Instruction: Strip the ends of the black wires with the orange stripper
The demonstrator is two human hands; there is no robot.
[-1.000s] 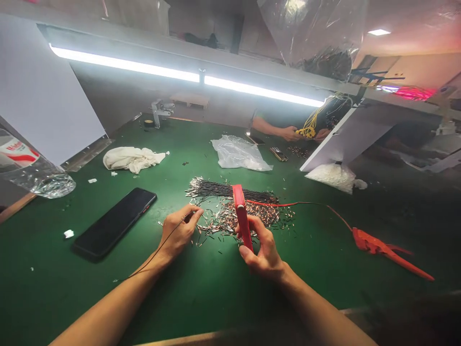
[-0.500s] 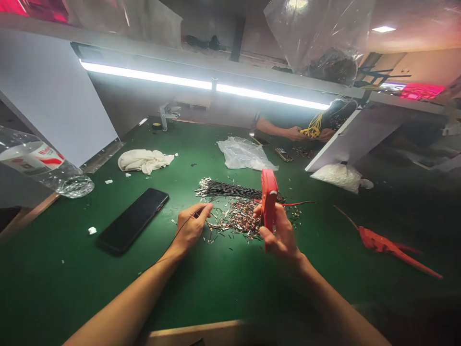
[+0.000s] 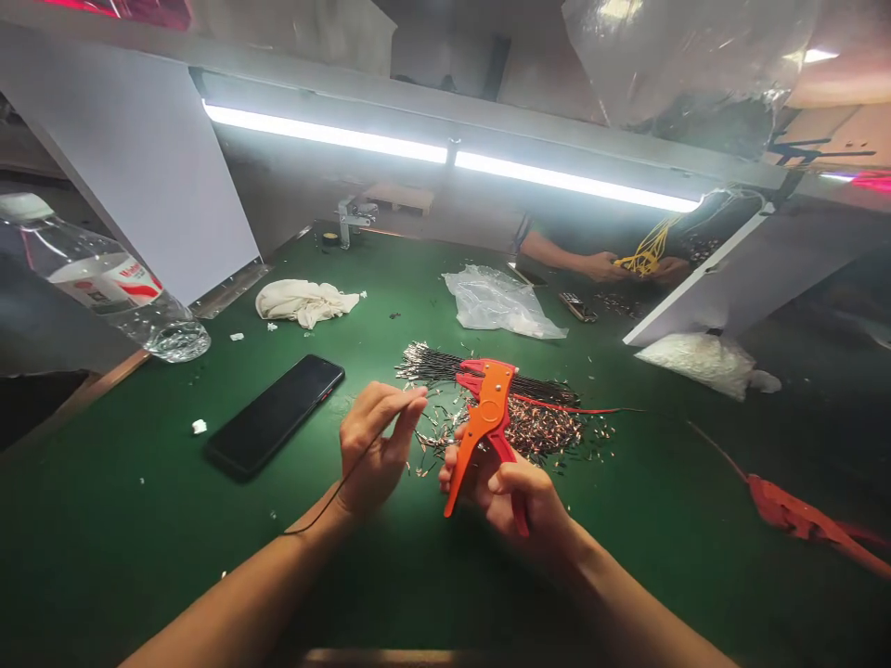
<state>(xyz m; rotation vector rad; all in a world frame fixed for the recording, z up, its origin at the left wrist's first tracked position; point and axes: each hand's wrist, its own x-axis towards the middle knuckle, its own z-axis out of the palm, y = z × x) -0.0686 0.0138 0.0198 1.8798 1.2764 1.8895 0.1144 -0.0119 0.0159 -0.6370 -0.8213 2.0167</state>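
Observation:
Between thumb and fingertips my left hand (image 3: 380, 445) pinches a thin black wire (image 3: 339, 489), whose tail hangs back over the wrist. My right hand (image 3: 519, 492) is wrapped round an orange and red wire stripper (image 3: 489, 399), its jaws pointing up and left, a short way from the wire's end. Behind the tool lies a bundle of black wires (image 3: 445, 365) with bare, silvery ends at the left. Partly covered by the tool and hand is a heap of cut wire scraps (image 3: 547, 429), copper and black. A red wire (image 3: 577, 408) lies across it.
A phone (image 3: 277, 415) and a cloth (image 3: 304, 301) lie to the left, near a tilted plastic bottle (image 3: 115, 278). A clear bag (image 3: 497, 301) is behind the wires. Another red hand tool (image 3: 800, 515) lies at right. Across the table a person's hands (image 3: 602, 267) hold yellow wires (image 3: 651, 249).
The wire stripper has turned from edge-on to showing its orange side, its jaws swinging toward the left hand. My left hand has lifted the wire's end slightly. The whole view has shifted.

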